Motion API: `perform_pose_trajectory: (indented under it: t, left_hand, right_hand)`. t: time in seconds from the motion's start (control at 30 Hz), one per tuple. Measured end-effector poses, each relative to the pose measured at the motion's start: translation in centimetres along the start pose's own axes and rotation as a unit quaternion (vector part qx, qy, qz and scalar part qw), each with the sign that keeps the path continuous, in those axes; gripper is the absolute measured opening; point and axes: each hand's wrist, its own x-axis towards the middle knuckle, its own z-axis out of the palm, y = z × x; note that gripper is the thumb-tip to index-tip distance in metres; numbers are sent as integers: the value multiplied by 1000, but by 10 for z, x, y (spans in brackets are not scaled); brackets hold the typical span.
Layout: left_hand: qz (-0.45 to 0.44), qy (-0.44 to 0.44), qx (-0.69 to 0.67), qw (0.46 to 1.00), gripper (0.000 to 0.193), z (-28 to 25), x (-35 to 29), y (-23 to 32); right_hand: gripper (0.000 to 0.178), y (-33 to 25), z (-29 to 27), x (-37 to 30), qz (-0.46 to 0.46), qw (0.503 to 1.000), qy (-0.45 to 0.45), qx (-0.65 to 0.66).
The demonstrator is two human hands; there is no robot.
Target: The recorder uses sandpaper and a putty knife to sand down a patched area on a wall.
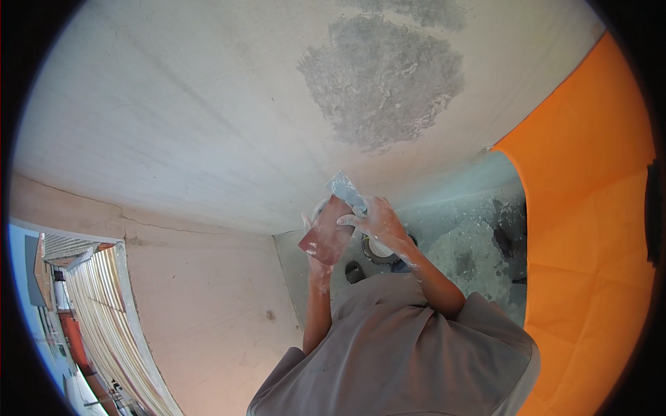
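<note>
My left hand is mostly hidden behind a flat, reddish-brown rectangular sheet with white smears, which it supports from below. Its fingertips show along the sheet's left edge. Closed round a putty knife, my right hand has its thumb over the sheet's right side. The knife's wide blade is coated with whitish paste and sits at the sheet's upper end. White residue covers both hands and forearms. Beyond them rises a pale wall with a rough grey patch; neither hand touches it.
Below my right forearm stands a round, dark-rimmed container, partly hidden. A dark shoe shows on the stained floor. An orange sheet hangs at right. The left wall has a window opening.
</note>
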Motion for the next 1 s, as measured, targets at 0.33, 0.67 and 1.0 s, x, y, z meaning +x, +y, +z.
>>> perform_pose_trajectory:
  t: [0.33, 0.67, 1.0]
  left_hand:
    - [-8, -170, 98, 981, 113, 40, -5, 18]
    - [108, -29, -97, 989, 92, 83, 21, -9]
    - [163, -109, 68, 978, 119, 99, 27, 2]
  right_hand:
    - [52, -17, -18, -8, 32, 997, -26, -66]
    - [27, -10, 11, -31, -96, 965, 210, 122]
    - [43, -35, -5, -36, -133, 984, 60, 103]
